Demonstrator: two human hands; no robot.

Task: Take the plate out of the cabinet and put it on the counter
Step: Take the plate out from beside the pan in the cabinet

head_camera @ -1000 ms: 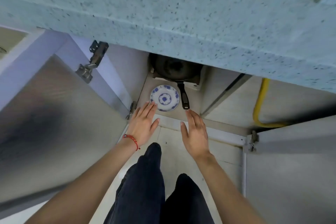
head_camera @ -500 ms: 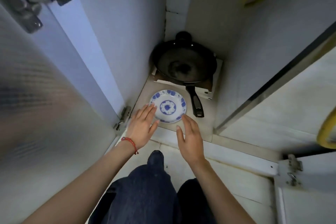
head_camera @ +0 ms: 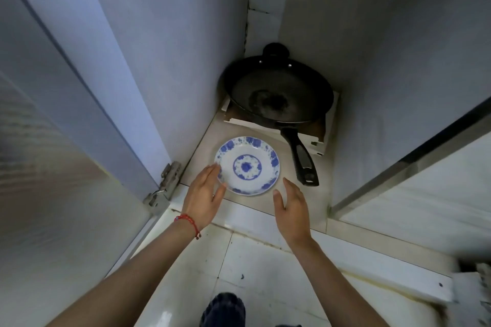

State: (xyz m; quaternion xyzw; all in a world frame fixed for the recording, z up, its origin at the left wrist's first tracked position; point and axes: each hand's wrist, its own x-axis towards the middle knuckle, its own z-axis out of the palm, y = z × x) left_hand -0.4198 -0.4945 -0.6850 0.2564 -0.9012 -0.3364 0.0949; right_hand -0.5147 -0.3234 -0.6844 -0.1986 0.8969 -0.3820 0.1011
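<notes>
Resting flat on the cabinet floor (head_camera: 279,202) near its front edge, toward the left wall, the plate (head_camera: 247,165) is round and white with a blue floral rim band and a blue medallion in its centre. The left hand (head_camera: 203,198), fingers spread, touches the plate's left rim. The right hand (head_camera: 291,207), also spread and holding nothing, hovers just beside the plate's near right rim. Behind the plate a black frying pan (head_camera: 277,93) sits toward the back corner, handle pointing forward.
</notes>
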